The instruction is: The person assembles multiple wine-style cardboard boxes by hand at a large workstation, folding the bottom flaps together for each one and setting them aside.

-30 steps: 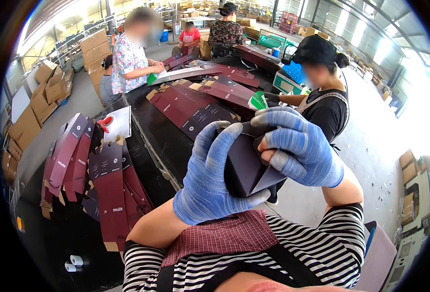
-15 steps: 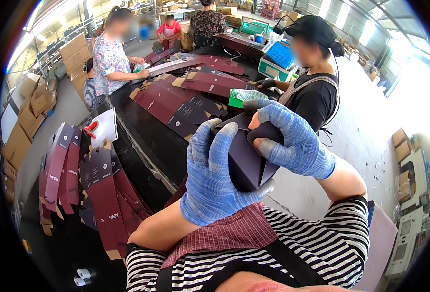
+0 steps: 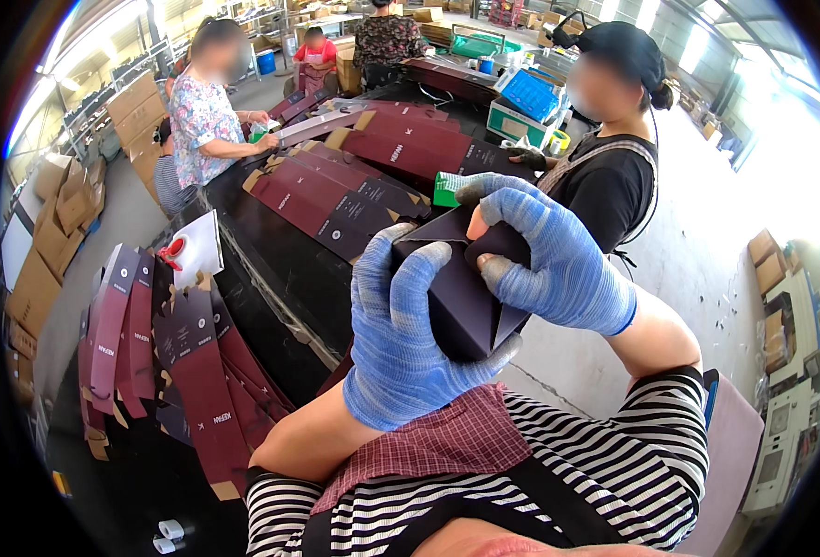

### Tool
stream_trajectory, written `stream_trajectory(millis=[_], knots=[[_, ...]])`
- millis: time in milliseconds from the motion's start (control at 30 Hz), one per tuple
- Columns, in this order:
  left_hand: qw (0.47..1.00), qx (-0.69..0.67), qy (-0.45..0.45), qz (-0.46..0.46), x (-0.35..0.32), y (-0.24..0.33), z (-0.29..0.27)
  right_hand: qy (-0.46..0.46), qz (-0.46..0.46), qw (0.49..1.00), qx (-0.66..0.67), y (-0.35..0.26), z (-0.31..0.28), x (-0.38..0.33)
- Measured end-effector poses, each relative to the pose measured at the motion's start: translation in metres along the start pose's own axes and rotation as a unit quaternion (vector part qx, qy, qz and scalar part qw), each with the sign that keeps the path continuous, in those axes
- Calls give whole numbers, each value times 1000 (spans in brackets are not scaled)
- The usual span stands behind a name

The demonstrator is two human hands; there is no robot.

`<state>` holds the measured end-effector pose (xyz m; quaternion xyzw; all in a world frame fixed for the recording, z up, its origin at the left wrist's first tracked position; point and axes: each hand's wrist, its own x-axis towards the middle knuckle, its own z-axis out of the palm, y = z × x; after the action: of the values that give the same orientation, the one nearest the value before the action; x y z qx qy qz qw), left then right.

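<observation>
Both of my hands wear blue knit gloves with greyish fingertips and are closed around the end of a dark purple-black carton (image 3: 461, 316). My left hand (image 3: 391, 334) grips its left side, with the thumb along the near bottom edge. From the right, my right hand (image 3: 563, 265) pinches a dark flap at the carton's end between thumb and forefinger; a bare fingertip shows through that glove. The end panels meet in folds with a narrow gap between them. The rest of the carton is mostly hidden by my hands.
Flat maroon-and-black cartons (image 3: 312, 200) spread over the black table (image 3: 252, 269), with more stacked at left (image 3: 206, 390). A red tape roll (image 3: 174, 249) lies on a white sheet. A co-worker (image 3: 610, 158) stands close at right, another (image 3: 208, 121) at far left.
The whole view has shifted slightly. My hands keep the same grip on the carton, with only small finger movements at its end flap.
</observation>
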<state>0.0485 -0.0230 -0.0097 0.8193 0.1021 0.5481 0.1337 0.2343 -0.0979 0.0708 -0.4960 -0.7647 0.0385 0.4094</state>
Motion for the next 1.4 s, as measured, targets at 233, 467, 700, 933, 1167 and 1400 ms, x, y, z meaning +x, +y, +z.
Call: stream_trajectory(millis=[233, 467, 700, 933, 1167, 1400], knots=[[1000, 5, 3, 2, -2, -1, -2, -48, 107, 992, 53, -5, -4, -4], [1000, 6, 1, -2, -3, 0, -1, -20, 59, 998, 3, -7, 0, -2], [1000, 11, 3, -2, -1, 0, 1, -21, 65, 998, -14, -2, -1, -1], [1000, 25, -6, -5, 4, 2, 2, -38, 77, 996, -14, 0, -9, 3], [1000, 15, -5, -3, 3, -1, 2, -54, 103, 990, 77, 15, -7, -2], [1000, 4, 21, 4, 0, -2, 3, -32, 104, 988, 111, 7, 3, 1]])
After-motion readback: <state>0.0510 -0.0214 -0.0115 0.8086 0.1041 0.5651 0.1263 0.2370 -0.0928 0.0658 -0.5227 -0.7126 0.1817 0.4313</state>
